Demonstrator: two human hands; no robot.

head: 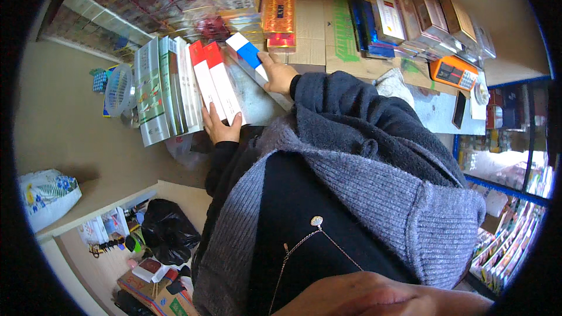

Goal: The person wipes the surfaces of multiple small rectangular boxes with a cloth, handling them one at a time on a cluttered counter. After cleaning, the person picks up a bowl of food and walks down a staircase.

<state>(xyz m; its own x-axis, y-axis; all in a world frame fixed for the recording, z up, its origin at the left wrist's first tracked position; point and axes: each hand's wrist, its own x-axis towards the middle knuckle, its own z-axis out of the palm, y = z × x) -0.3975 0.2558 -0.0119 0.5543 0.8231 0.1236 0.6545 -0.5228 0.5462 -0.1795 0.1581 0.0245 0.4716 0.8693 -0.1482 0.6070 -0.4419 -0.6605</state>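
Note:
My left hand [222,126] rests on the near ends of two long white boxes with red ends, thumb on the right-hand box [223,87] and fingers on the left-hand box [206,79]. My right hand [275,71] grips a long blue-and-white box [246,55], which lies slanted, its far end pointing up and left. Its near part is partly hidden by the hand. Left of the red-and-white boxes, several white boxes [186,92] and green-and-silver boxes [151,92] stand side by side in a row.
Red-and-gold boxes [279,8] lie beyond my right hand on cardboard [309,22]. Further right are stacked boxes [386,8], a white cloth [395,85], an orange electronic device with a keypad [453,73] and a phone [459,109]. A clear plastic basket [119,90] sits at the left.

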